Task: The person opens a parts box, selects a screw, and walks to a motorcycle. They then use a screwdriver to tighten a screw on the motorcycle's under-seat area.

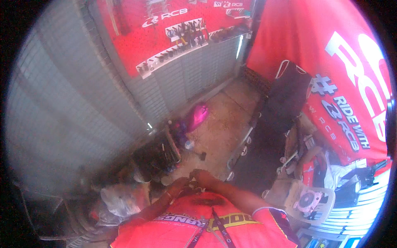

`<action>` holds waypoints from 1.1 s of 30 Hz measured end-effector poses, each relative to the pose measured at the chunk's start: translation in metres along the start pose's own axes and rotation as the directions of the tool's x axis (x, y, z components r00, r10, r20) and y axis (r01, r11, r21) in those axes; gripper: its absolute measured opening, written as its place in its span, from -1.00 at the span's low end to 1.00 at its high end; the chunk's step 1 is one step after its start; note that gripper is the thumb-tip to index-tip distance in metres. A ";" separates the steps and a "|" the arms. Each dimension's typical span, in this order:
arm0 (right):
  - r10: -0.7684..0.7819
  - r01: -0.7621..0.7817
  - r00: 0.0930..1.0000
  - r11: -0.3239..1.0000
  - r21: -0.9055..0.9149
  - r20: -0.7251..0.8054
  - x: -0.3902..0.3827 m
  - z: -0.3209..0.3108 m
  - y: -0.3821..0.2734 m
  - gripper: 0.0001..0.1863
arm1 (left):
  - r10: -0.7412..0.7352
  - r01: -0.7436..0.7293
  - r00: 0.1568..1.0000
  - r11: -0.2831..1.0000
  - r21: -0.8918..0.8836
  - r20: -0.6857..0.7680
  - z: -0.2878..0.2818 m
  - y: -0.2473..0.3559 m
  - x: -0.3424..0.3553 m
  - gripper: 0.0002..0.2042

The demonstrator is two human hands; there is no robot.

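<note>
My left hand (178,184) and my right hand (199,177) come together in front of the chest of my red shirt (178,219). Both look closed, with the fingers curled inward. Whatever lies between them is too small and blurred to name. Just beyond the hands, a small dark piece (202,156) with a thin stem lies over the brown floor (223,120). A dark open-topped bin or crate (155,155), with thin things sticking up in it, stands to the left of my hands.
A long dark folding cot (273,120) runs along the right. Beyond my hands lies a shiny pink bundle (198,117). Tools line a rack (173,51) on the red pegboard. A fan-like pink object (308,200) sits on a pale chair; plastic bags (122,198) lie at left.
</note>
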State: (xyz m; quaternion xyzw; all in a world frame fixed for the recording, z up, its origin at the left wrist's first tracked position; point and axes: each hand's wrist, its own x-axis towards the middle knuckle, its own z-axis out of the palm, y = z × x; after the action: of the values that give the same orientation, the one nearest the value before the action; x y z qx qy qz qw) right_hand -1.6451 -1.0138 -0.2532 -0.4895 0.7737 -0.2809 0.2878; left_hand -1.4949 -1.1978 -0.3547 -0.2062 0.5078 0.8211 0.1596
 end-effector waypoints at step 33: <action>-0.267 -0.241 0.837 0.604 -0.760 -0.478 0.450 -0.899 0.531 -0.59 | 0.489 -0.026 0.807 0.588 0.808 -0.330 0.080 0.225 0.409 -0.71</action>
State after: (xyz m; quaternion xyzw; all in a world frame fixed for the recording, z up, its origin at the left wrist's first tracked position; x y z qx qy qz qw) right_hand -2.7684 -1.0976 -0.1022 -0.4694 0.8600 -0.0364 -0.1966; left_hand -1.9683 -1.2014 -0.3545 -0.2521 0.8567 0.4483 -0.0385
